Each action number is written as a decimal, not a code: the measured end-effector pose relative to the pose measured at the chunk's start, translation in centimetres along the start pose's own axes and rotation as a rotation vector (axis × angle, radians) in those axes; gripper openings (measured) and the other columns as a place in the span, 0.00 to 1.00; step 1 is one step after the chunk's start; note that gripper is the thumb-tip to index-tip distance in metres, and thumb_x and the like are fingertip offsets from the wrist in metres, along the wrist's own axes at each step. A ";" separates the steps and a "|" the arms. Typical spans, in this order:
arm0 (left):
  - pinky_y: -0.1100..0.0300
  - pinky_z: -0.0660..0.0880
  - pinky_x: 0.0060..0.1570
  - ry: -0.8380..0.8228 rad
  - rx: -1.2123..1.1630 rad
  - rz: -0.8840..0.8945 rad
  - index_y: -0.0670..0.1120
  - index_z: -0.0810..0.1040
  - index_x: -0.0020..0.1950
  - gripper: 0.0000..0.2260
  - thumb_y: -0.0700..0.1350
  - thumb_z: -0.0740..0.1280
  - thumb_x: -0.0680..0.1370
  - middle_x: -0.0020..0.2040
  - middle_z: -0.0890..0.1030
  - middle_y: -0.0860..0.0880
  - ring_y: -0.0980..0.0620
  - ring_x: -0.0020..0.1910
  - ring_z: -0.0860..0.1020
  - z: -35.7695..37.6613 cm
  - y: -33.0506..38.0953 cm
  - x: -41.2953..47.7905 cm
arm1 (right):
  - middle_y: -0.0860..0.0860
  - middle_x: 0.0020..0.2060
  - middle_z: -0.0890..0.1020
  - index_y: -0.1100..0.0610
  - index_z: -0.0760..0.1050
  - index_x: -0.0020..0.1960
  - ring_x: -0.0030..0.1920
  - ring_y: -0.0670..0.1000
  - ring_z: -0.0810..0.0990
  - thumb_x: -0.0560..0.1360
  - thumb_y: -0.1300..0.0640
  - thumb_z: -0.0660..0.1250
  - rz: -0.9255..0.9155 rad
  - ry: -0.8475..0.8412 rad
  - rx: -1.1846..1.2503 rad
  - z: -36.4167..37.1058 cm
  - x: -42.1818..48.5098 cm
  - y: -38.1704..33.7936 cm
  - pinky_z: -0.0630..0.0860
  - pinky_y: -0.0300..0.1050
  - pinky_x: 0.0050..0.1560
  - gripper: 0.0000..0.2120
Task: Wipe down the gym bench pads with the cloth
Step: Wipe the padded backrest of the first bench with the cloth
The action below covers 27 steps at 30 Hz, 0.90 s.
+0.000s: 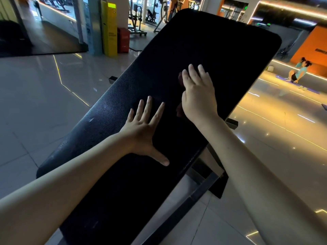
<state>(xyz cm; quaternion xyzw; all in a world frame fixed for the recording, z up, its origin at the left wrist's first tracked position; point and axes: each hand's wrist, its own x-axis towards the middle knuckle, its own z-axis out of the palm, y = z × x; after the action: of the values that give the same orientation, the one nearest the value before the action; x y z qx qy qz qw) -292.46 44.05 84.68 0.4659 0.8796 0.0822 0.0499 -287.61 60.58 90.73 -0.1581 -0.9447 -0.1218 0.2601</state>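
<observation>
1. Head view: we are mid-wipe, our right hand (198, 96) pressing flat, fingers uncurled, on a dark reddish cloth (180, 78) atop the black textured vinyl bench pad (221, 50).
2. Our left hand (145, 128) rests spread and empty beside it.
3. Next, we judge: slide the cloth onward, keeping pressure.

A commercial gym, seen across a black padded bench (203, 50) on a steel frame (194, 195). Weight machines (136, 18) stand in the background beyond a glossy tiled floor (35, 103). At right, a person (299, 71) in a teal top sits on a purple exercise mat (311, 90). Strip lights (292, 7) run above orange walls (316, 45).
</observation>
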 end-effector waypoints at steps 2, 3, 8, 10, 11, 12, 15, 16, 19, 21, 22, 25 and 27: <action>0.42 0.37 0.75 0.010 -0.006 0.000 0.55 0.25 0.73 0.70 0.76 0.71 0.51 0.73 0.24 0.43 0.42 0.73 0.27 0.1 0.0 0.0 | 0.55 0.77 0.54 0.59 0.53 0.77 0.77 0.56 0.47 0.80 0.61 0.51 -0.057 -0.052 0.036 -0.2 -1.1 -0.2 0.45 0.51 0.76 0.25; 0.42 0.38 0.75 0.018 -0.007 -0.003 0.55 0.25 0.73 0.70 0.76 0.71 0.50 0.73 0.24 0.43 0.42 0.74 0.28 0.2 0.0 0.0 | 0.55 0.77 0.54 0.59 0.53 0.76 0.77 0.56 0.48 0.79 0.61 0.50 -0.112 -0.088 0.053 -0.3 -2.1 -0.3 0.45 0.51 0.76 0.26; 0.43 0.39 0.75 0.058 -0.012 -0.012 0.54 0.23 0.72 0.69 0.78 0.68 0.52 0.74 0.25 0.44 0.43 0.74 0.29 1.2 -0.4 -0.5 | 0.57 0.74 0.61 0.61 0.60 0.74 0.75 0.58 0.56 0.73 0.58 0.47 -0.328 -0.199 0.044 -1.5 -8.9 0.8 0.54 0.54 0.74 0.29; 0.43 0.38 0.75 0.070 -0.014 -0.007 0.53 0.24 0.73 0.68 0.78 0.68 0.53 0.74 0.25 0.44 0.43 0.74 0.28 1.4 -0.5 -0.5 | 0.56 0.74 0.61 0.61 0.61 0.74 0.75 0.58 0.57 0.73 0.58 0.48 -0.359 -0.206 0.016 -1.7 -10.4 1.5 0.56 0.54 0.73 0.29; 0.43 0.38 0.75 0.074 -0.015 -0.007 0.53 0.24 0.73 0.68 0.78 0.67 0.53 0.74 0.24 0.44 0.43 0.74 0.28 1.5 -0.5 -0.5 | 0.56 0.74 0.61 0.60 0.61 0.74 0.75 0.58 0.57 0.73 0.58 0.49 -0.365 -0.205 0.005 -1.7 -10.5 1.6 0.56 0.54 0.73 0.29; 0.43 0.37 0.75 0.076 -0.017 -0.007 0.53 0.24 0.73 0.68 0.78 0.67 0.53 0.74 0.24 0.44 0.43 0.74 0.27 1.6 -0.5 -0.4 | 0.56 0.74 0.62 0.60 0.61 0.74 0.75 0.58 0.58 0.74 0.58 0.50 -0.364 -0.203 -0.003 -1.6 -10.4 1.4 0.57 0.54 0.73 0.28; 0.43 0.36 0.75 0.068 -0.016 -0.013 0.54 0.22 0.71 0.68 0.78 0.67 0.53 0.73 0.24 0.44 0.44 0.73 0.26 1.6 -0.4 -0.3 | 0.57 0.74 0.63 0.61 0.62 0.73 0.75 0.58 0.58 0.75 0.57 0.51 -0.342 -0.183 -0.002 -0.6 -9.2 0.5 0.57 0.54 0.73 0.27; 0.44 0.36 0.75 0.062 -0.011 -0.019 0.54 0.22 0.71 0.68 0.78 0.67 0.53 0.73 0.24 0.44 0.44 0.73 0.26 1.5 -0.4 -0.3 | 0.57 0.74 0.63 0.61 0.62 0.73 0.75 0.58 0.58 0.75 0.57 0.50 -0.338 -0.176 -0.001 -0.4 -8.7 0.2 0.57 0.55 0.73 0.27; 0.44 0.37 0.75 0.050 0.001 -0.035 0.52 0.24 0.73 0.69 0.78 0.68 0.53 0.73 0.24 0.43 0.43 0.73 0.27 1.2 -0.1 -0.3 | 0.56 0.75 0.59 0.60 0.59 0.75 0.76 0.58 0.53 0.76 0.57 0.51 -0.320 -0.179 0.027 0.0 -7.1 -0.6 0.56 0.58 0.74 0.27; 0.44 0.38 0.75 0.053 0.000 -0.046 0.51 0.26 0.74 0.69 0.78 0.68 0.53 0.74 0.25 0.43 0.44 0.74 0.28 1.0 0.1 -0.4 | 0.54 0.77 0.52 0.58 0.54 0.76 0.77 0.56 0.47 0.78 0.60 0.53 -0.285 -0.223 0.048 0.2 -6.1 -1.4 0.52 0.59 0.75 0.27; 0.44 0.39 0.76 0.056 -0.001 -0.052 0.50 0.27 0.75 0.70 0.77 0.69 0.53 0.74 0.26 0.43 0.44 0.74 0.29 0.9 0.2 -0.5 | 0.53 0.77 0.50 0.58 0.52 0.77 0.77 0.56 0.44 0.79 0.60 0.53 -0.270 -0.235 0.046 0.2 -5.7 -1.8 0.51 0.59 0.75 0.27; 0.46 0.41 0.76 0.056 -0.024 -0.069 0.50 0.29 0.76 0.67 0.76 0.69 0.56 0.76 0.28 0.44 0.45 0.75 0.31 1.0 0.4 -1.2 | 0.53 0.77 0.48 0.58 0.49 0.77 0.77 0.56 0.43 0.79 0.60 0.51 -0.256 -0.251 0.021 0.3 -5.3 -2.4 0.46 0.58 0.76 0.27; 0.46 0.43 0.76 0.062 -0.039 -0.070 0.50 0.29 0.76 0.64 0.76 0.67 0.59 0.76 0.29 0.45 0.46 0.76 0.31 1.5 0.3 -2.1 | 0.54 0.77 0.50 0.59 0.50 0.77 0.77 0.56 0.44 0.78 0.60 0.47 -0.301 -0.258 0.018 0.2 -6.3 -2.3 0.46 0.58 0.76 0.27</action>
<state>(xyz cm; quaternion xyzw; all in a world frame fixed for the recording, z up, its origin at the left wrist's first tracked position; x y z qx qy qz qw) -290.75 42.60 83.34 0.4312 0.8946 0.1120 0.0346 -283.37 56.98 86.90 -0.0269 -0.9843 -0.1296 0.1170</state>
